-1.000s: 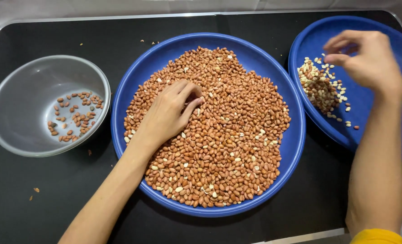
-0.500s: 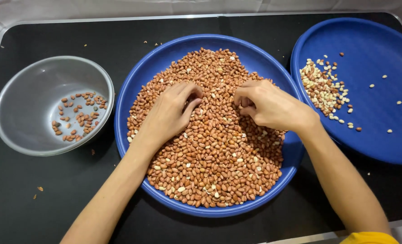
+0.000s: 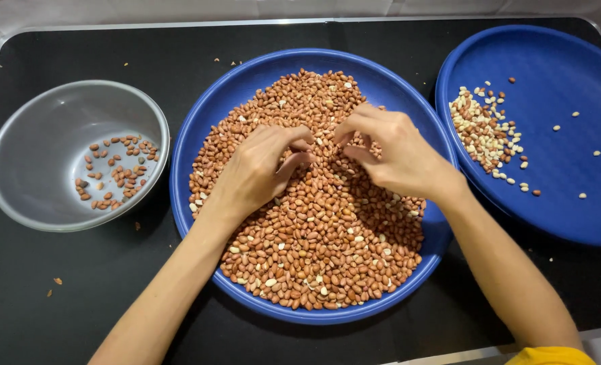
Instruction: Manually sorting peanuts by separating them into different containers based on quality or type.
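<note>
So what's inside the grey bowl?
The grey bowl holds a few red-brown peanuts scattered on its bottom. Nothing covers them; its near wall hides the table behind it.

We cannot tell whether the left hand [image 3: 256, 169] or right hand [image 3: 388, 149] grips any peanuts [image 3: 327, 257], since the curled fingertips hide them. The right-hand blue plate [image 3: 564, 54] is cut off by the frame edge, and both forearms run out at the bottom.
</note>
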